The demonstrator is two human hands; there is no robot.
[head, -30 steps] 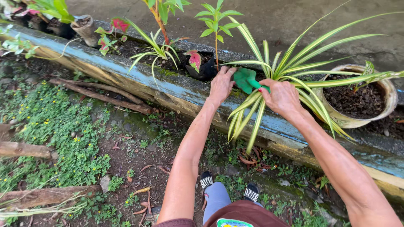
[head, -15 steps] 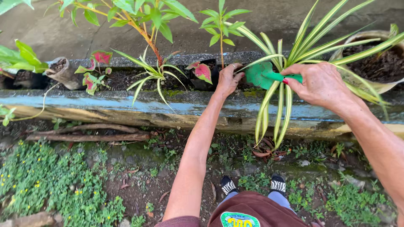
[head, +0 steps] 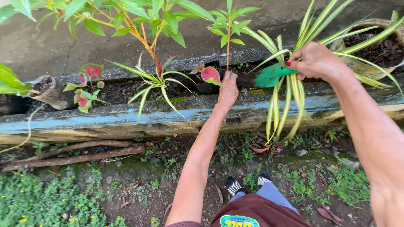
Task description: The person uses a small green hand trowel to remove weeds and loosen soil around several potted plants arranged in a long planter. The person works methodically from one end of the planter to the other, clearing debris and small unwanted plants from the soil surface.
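My left hand [head: 227, 90] reaches over the concrete planter edge [head: 126, 117] and rests at the base of a thin green seedling stem [head: 227, 50], beside a small pink and green leafed plant [head: 208, 74]. Whether its fingers grip the stem I cannot tell. My right hand [head: 316, 62] is raised at the right, closed on the handle of a green garden trowel [head: 269, 75], whose blade points left over the soil. A striped long-leaved plant [head: 290, 88] hangs over the edge just under that hand.
A round pot of dark soil [head: 378, 46] sits at the far right. Another pink-leafed plant [head: 86, 84] and a broken grey pot [head: 48, 90] stand left. Dead branches [head: 80, 153] lie on weedy ground below the planter. My feet [head: 246, 183] are near the wall.
The view has swung and moved closer. My right hand with the trowel has risen and shifted right, while my left hand stays at the seedling's base.
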